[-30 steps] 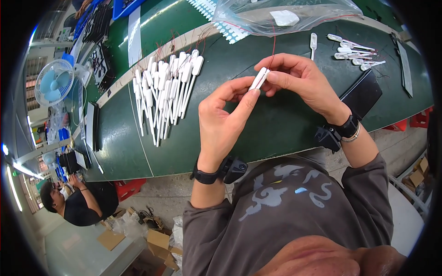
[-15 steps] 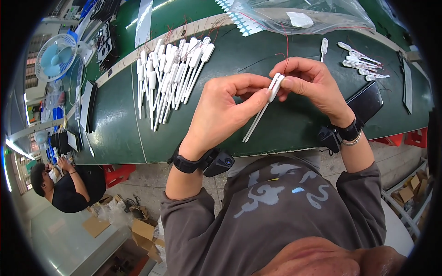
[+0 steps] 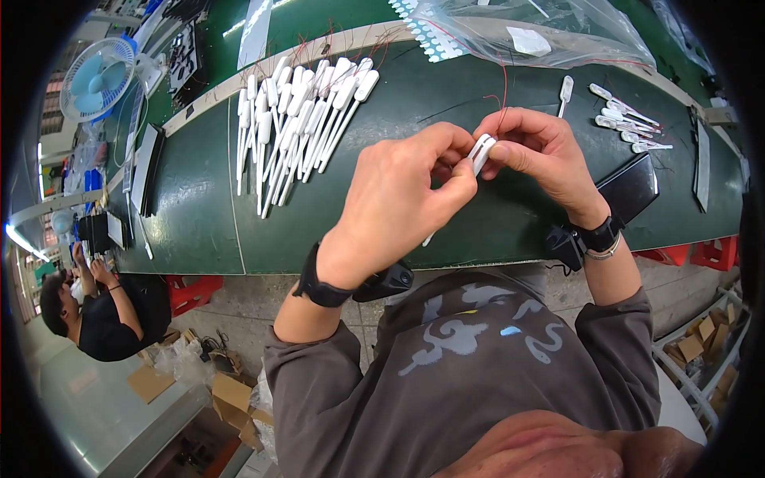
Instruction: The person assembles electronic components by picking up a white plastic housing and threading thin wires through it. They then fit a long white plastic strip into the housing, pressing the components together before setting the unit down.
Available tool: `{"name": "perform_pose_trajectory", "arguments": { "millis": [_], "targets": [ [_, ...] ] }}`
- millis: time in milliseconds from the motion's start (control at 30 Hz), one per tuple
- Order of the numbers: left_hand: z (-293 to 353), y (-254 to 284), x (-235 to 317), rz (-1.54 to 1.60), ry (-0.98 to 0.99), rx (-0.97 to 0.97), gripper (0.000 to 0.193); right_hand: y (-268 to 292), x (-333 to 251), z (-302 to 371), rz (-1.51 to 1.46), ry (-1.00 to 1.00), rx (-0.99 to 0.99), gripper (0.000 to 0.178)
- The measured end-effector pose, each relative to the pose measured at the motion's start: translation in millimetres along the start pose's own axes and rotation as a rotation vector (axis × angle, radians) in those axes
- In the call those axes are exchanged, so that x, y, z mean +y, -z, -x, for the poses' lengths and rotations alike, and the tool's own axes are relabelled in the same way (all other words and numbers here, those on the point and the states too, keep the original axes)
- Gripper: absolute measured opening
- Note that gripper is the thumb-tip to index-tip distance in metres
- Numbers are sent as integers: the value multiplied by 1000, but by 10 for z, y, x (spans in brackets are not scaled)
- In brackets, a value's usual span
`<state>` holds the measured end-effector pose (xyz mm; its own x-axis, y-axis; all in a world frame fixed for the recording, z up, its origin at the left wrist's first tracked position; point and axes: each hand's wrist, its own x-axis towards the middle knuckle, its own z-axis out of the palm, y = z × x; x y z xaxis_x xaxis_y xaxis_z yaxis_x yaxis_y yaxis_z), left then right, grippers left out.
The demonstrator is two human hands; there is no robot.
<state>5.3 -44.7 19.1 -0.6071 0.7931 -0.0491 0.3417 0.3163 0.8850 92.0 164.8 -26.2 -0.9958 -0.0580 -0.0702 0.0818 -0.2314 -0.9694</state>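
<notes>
Both hands hold one white plastic housing (image 3: 483,152) with a slim stem, above the near part of the green table. It shows two layers with a dark gap between them, and a thin red wire (image 3: 504,88) runs up from it. My left hand (image 3: 410,191) pinches its left side between thumb and fingers, covering most of the stem. At the wide end, my right hand (image 3: 538,155) grips with thumb and curled fingers. To the left lies a pile of similar white stemmed pieces (image 3: 299,111) with thin reddish wires at their far ends.
On the right lie several small white stemmed parts (image 3: 625,115) and a single one (image 3: 566,92). A black phone-like slab (image 3: 631,188) rests by my right wrist. A clear plastic bag (image 3: 574,36) lies at the back. Far left are a fan (image 3: 97,78) and a seated person (image 3: 111,311).
My left hand has shifted its grip, turning so that it now covers most of the stem. The housing stays between both hands. The whole view has shifted slightly.
</notes>
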Motion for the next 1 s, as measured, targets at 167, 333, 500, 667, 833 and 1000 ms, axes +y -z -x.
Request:
{"name": "perform_pose_trajectory", "arguments": {
  "millis": [167,333,500,667,833,1000],
  "targets": [
    [1,-219,-156,-186,-246,298,20,-7,46,-14,8,127,71,22],
    [-40,-314,-181,-246,-438,468,24,-14,51,2,-9,166,95,21],
    [-94,-359,-264,-271,-521,566,25,-46,65,11,103,267,113,20],
    [-101,-342,-189,-267,-567,577,24,-52,71,41,79,352,95,21],
    [-113,-345,-165,-258,-583,562,24,-30,12,63,207,404,71,24],
    [-111,-357,-200,-236,-564,543,26,-35,47,64,181,399,70,25]
  ]
}}
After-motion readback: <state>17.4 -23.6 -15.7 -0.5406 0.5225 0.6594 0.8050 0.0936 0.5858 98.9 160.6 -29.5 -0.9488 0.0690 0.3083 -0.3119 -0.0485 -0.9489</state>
